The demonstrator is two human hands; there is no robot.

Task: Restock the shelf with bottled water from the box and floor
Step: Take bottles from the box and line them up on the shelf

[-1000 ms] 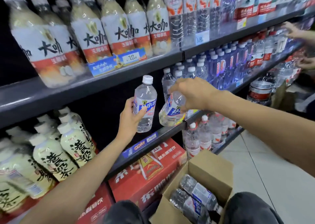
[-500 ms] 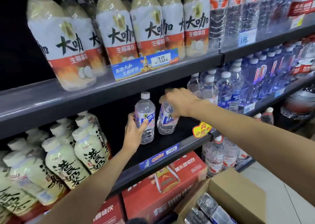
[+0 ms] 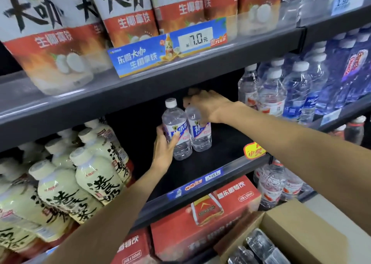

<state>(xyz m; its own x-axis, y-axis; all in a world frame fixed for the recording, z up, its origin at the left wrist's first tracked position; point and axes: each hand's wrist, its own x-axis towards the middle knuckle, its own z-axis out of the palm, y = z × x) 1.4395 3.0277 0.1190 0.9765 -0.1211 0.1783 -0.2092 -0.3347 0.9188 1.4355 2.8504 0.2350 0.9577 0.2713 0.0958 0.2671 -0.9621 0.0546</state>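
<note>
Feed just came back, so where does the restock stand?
Done: nothing stocked in this bay apart from the two bottles in hand. In hand: the left hand grips one water bottle and the right hand another, side by side on the dark shelf. Left: more bottles lie in the cardboard box.

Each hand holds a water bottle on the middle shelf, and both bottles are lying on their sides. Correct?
Not quite. In the head view the left hand and right hand each hold a water bottle on the middle shelf, but both bottles stand upright.
</note>
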